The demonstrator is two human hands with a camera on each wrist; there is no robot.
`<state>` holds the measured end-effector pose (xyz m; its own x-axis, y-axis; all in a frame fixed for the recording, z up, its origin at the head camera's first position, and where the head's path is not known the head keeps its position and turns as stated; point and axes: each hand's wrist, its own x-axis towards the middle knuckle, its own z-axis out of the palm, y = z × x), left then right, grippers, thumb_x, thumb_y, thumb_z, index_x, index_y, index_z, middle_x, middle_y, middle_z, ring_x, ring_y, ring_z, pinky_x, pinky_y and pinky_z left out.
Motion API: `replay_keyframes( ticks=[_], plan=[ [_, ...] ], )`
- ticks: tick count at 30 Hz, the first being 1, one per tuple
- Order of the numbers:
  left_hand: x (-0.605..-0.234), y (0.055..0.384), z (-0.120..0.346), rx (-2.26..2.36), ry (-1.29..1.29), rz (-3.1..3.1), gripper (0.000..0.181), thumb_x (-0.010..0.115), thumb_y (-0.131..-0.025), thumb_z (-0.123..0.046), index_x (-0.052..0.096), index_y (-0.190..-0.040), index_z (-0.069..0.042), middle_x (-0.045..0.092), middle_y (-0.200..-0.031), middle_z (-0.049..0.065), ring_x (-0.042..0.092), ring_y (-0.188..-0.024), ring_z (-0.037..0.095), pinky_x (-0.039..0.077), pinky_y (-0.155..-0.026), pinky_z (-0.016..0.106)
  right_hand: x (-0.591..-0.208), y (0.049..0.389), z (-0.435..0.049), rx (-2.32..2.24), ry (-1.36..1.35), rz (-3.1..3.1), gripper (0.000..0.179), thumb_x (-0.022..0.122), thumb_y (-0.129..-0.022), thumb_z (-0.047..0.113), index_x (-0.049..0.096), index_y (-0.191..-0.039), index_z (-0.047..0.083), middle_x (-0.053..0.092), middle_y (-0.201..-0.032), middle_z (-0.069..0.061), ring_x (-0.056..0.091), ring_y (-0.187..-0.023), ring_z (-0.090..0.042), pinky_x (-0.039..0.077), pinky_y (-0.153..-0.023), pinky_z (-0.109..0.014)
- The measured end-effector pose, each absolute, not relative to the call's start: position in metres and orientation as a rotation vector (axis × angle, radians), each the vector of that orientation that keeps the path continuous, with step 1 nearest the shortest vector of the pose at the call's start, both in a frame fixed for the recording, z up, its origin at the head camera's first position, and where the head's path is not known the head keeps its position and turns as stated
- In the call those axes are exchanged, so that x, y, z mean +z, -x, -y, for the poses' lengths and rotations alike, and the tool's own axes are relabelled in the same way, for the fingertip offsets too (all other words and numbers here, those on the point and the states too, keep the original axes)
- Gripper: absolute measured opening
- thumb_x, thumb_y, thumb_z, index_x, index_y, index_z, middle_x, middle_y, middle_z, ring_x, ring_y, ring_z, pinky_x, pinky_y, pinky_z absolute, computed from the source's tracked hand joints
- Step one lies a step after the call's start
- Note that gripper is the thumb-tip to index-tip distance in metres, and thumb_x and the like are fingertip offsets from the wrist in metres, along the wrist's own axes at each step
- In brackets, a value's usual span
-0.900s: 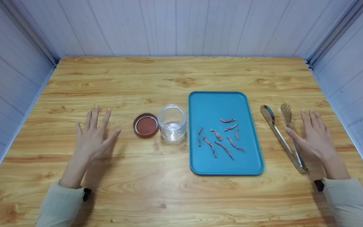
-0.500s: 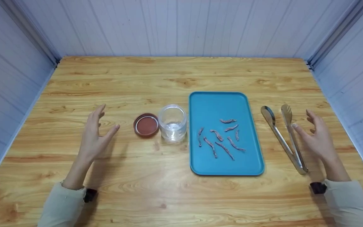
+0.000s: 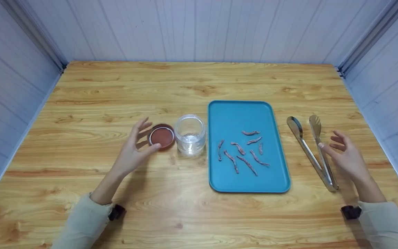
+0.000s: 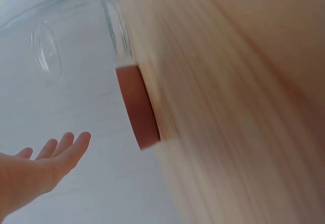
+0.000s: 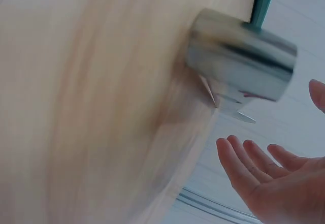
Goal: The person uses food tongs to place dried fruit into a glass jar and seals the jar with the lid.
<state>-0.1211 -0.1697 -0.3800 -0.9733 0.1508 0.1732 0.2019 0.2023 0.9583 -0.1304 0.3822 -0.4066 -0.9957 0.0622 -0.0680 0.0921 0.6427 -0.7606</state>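
My left hand (image 3: 130, 154) hovers just left of a reddish-brown jar lid (image 3: 162, 137), its fingers relaxed and spread around the near side. In the left wrist view a gap shows between that hand (image 4: 43, 170) and the lid (image 4: 138, 106). A clear open jar (image 3: 190, 138) stands upright beside the lid, with nothing visible inside. On the right, my other hand (image 3: 351, 159) hangs over metal tongs (image 3: 310, 156), thumb overlapping one arm from above. The right wrist view shows its loosely bent fingers (image 5: 241, 168) apart from the tongs (image 5: 238, 54).
A blue tray (image 3: 237, 114) lies between the jar and the tongs, bearing several thin dried-meat-like strips (image 3: 238, 148). All stand on a wood-grain table (image 3: 133, 83). White panelled walls (image 3: 192, 31) enclose its back and sides.
My left hand has moved right, from the bare wood to the lid. The right hand, spread flat before, has turned sideways with fingers bending near the tongs. The objects have stayed put.
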Motion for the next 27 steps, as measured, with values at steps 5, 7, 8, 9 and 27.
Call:
replay_keyframes(
  ticks=[5, 7, 8, 9, 27],
  plan=[
    [-0.375, 0.124, 0.149, -1.939, 0.413, 2.436, 0.075, 0.067, -0.076, -0.002, 0.023, -0.136, 0.000, 0.033, -0.131, 0.023, 0.039, -0.113, 0.035, 0.036, -0.087, 0.047, -0.408, 0.129, -0.383, -1.218, -0.124, -2.805, 0.084, 0.057, -0.084, 0.038, 0.009, -0.139, -0.002, 0.027, -0.131, -0.031, 0.033, -0.112, -0.046, 0.038, -0.068, -0.014],
    [-0.371, 0.124, 0.141, -1.905, 0.442, 2.446, 0.074, 0.068, -0.076, -0.002, 0.024, -0.136, 0.001, 0.035, -0.130, 0.024, 0.039, -0.112, 0.036, 0.035, -0.087, 0.049, -0.409, 0.129, -0.383, -1.198, -0.128, -2.806, 0.085, 0.058, -0.083, 0.039, 0.009, -0.139, -0.002, 0.028, -0.130, -0.030, 0.033, -0.112, -0.046, 0.039, -0.068, -0.015],
    [-0.371, 0.124, 0.138, -1.886, 0.456, 2.451, 0.074, 0.068, -0.075, -0.002, 0.025, -0.135, 0.001, 0.035, -0.130, 0.025, 0.038, -0.112, 0.037, 0.034, -0.088, 0.049, -0.409, 0.129, -0.383, -1.188, -0.130, -2.809, 0.086, 0.059, -0.082, 0.040, 0.010, -0.139, -0.002, 0.028, -0.130, -0.030, 0.034, -0.112, -0.046, 0.039, -0.068, -0.016],
    [-0.370, 0.125, 0.136, -1.871, 0.464, 2.452, 0.074, 0.068, -0.075, -0.002, 0.025, -0.135, 0.002, 0.035, -0.129, 0.025, 0.037, -0.113, 0.038, 0.033, -0.089, 0.050, -0.410, 0.129, -0.383, -1.190, -0.157, -2.803, 0.086, 0.059, -0.082, 0.040, 0.010, -0.139, -0.001, 0.029, -0.130, -0.029, 0.034, -0.112, -0.045, 0.040, -0.067, -0.017],
    [-0.381, 0.143, 0.116, -2.007, 0.565, 2.432, 0.083, 0.069, -0.073, 0.002, 0.015, -0.136, 0.005, 0.029, -0.130, 0.029, 0.038, -0.115, 0.035, 0.029, -0.095, 0.043, -0.414, 0.130, -0.374, -1.102, -0.060, -2.779, 0.089, 0.061, -0.082, 0.038, 0.008, -0.136, -0.008, 0.029, -0.127, -0.036, 0.035, -0.108, -0.050, 0.036, -0.080, -0.056]
  ],
)
